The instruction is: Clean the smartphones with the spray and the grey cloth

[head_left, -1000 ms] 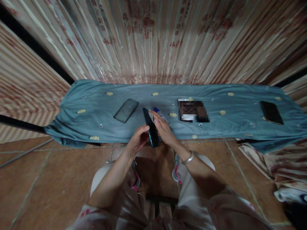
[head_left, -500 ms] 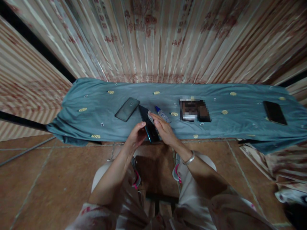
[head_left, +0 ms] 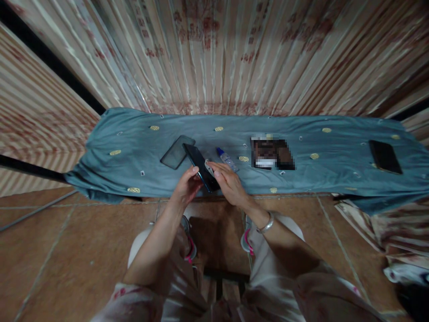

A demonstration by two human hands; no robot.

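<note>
My left hand [head_left: 187,184] grips a dark smartphone [head_left: 196,159] by its lower left edge, thumb along the side. The phone is tilted above the cloth, its upper end overlapping a clear phone case [head_left: 174,154] that lies flat. My right hand [head_left: 229,181] is closed over a small pale cloth [head_left: 209,168] and presses it against the phone's face. Just beyond the right fingers lies a clear bottle [head_left: 226,157] with a blue cap, partly hidden by that hand.
A teal patterned cloth [head_left: 335,174] covers the long narrow table. Right of centre lies a pixelated, blurred-out item [head_left: 272,153]. Another dark phone [head_left: 385,156] rests at the far right. Pleated curtains [head_left: 208,67] hang behind, and a tiled floor [head_left: 83,250] lies below.
The phone has shifted up and left and now lies flatter toward the camera. My right hand has moved slightly down with the cloth on its surface.
</note>
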